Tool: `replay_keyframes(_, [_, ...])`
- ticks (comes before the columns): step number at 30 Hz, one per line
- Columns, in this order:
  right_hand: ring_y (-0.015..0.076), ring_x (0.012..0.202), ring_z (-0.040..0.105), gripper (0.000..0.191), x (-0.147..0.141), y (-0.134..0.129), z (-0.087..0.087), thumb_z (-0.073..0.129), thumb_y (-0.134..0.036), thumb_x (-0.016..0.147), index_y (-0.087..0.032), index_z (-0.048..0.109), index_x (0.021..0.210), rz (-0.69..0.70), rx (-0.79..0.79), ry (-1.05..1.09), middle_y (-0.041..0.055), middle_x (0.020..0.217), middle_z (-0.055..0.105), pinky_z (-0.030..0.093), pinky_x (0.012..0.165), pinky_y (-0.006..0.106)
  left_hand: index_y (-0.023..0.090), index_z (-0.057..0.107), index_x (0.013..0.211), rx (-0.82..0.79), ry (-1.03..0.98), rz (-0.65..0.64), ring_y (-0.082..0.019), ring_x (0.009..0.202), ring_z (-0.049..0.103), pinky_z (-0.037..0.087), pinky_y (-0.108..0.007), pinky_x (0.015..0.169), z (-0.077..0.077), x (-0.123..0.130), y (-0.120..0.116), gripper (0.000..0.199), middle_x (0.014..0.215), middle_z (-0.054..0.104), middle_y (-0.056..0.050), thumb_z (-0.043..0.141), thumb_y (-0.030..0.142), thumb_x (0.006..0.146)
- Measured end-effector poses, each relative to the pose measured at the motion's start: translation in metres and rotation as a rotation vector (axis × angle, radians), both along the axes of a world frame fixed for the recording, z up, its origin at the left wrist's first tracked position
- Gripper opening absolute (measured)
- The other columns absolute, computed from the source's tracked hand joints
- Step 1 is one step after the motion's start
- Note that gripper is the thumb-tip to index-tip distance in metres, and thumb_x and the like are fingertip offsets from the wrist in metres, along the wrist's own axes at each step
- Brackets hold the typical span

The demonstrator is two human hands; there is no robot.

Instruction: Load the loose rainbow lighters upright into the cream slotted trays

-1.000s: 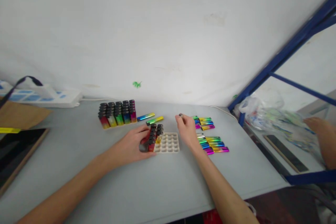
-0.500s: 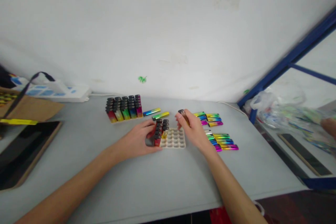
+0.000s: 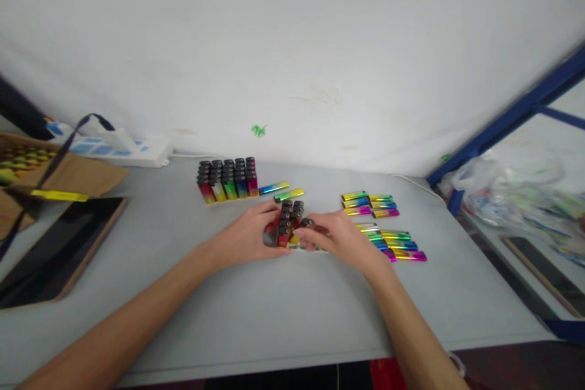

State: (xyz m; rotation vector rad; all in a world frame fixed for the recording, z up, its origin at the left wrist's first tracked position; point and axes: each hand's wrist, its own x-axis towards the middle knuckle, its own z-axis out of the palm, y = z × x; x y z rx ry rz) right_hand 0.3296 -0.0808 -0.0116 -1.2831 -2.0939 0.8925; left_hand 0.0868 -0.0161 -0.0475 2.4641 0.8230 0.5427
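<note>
Lighters with black tops (image 3: 285,223) stand upright in rows at the left side of a white tray (image 3: 315,250) with round holes. My left hand (image 3: 256,233) is curved round that side, fingers at the back and thumb at the front, holding the tray. Over the tray my right hand (image 3: 336,236) is closed on a lighter (image 3: 308,222), its black top showing above the fingers. The hand hides most of the tray's holes and the lighter's lower end. Close behind lie two loose lighters, one blue-yellow (image 3: 274,187) and one green-yellow (image 3: 289,195).
A full block of upright lighters (image 3: 228,183) stands at the back left. Flat groups of shiny lighters (image 3: 370,204) lie to the right. A dark tablet (image 3: 64,247), a paper bag (image 3: 86,175) and a power strip (image 3: 155,151) are at left; a blue frame (image 3: 516,113) rises at right.
My right hand has come down and left with the lighter, from beside the tray to over its holes, next to the standing ones. My left hand keeps its place; the view has shifted slightly.
</note>
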Motion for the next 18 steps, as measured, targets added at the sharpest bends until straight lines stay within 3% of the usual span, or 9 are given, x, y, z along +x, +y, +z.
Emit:
replay_keyframes(5, [0.0150,0.062,0.056,0.040,-0.004,0.003,-0.006,0.058,-0.049,0.106,-0.019,0.068,0.082,-0.032,0.183,-0.172,0.0022,0.073,0.069,0.034,0.061,0.027,0.018,0.072,0.107,0.010,0.007,-0.011,-0.030,0.117,0.067,0.055,-0.041,0.107,0.003,-0.002,-0.001,0.037,0.125,0.069,-0.012,0.083,0.044,0.084])
replay_keyframes(8, [0.0155,0.065,0.055,0.044,-0.003,0.006,-0.006,0.055,-0.051,0.108,-0.019,0.066,0.081,-0.027,0.258,-0.207,0.0033,0.077,0.067,0.033,0.063,0.028,0.017,0.073,0.100,0.023,0.030,-0.010,-0.029,0.115,0.066,0.055,-0.040,0.105,0.004,-0.002,0.000,0.030,0.121,0.068,-0.012,0.082,0.042,0.086])
replay_keyframes(18, [0.0176,0.077,0.063,0.030,-0.015,0.012,-0.006,0.066,-0.045,0.103,-0.017,0.070,0.097,-0.017,0.209,-0.268,0.0065,0.089,0.073,0.041,0.071,0.027,0.017,0.073,0.097,0.071,0.084,0.007,-0.028,0.115,0.067,0.056,-0.036,0.101,0.004,-0.002,0.004,0.027,0.124,0.069,-0.010,0.075,0.042,0.088])
